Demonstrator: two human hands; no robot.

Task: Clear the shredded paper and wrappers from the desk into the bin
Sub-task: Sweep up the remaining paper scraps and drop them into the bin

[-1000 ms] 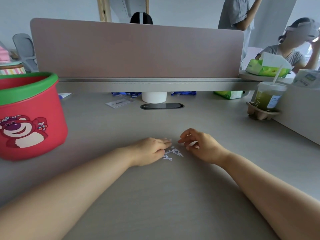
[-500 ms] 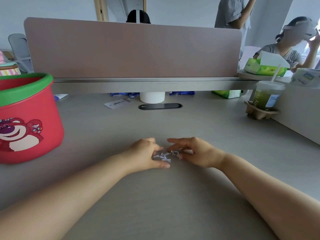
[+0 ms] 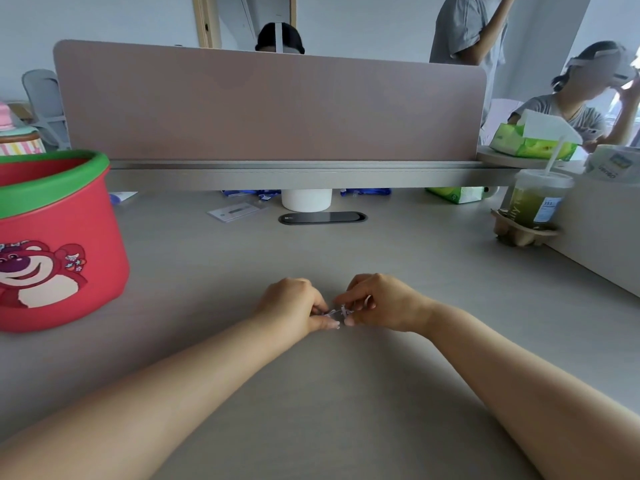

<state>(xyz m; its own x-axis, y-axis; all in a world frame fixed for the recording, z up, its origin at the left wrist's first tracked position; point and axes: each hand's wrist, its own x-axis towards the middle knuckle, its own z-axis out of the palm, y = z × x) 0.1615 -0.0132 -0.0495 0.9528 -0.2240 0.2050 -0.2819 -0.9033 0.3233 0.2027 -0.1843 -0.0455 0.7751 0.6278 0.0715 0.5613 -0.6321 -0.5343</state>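
The left hand and right hand were pressed close together on the near middle of the desk, fingertips curled inward and pinched narrowly around a small cluster of shredded paper gathered between them. How much of it each hand actually gripped could not be told. The red bin, green-rimmed and printed with a pink bear, was set well apart at the far left, so the load was judged to need carrying leftward, with the left hand nearer; the interior was hidden. Further wrappers, blue ones, were seen under the divider shelf. At the right a lidded green drink was seated in a cardboard cup holder.
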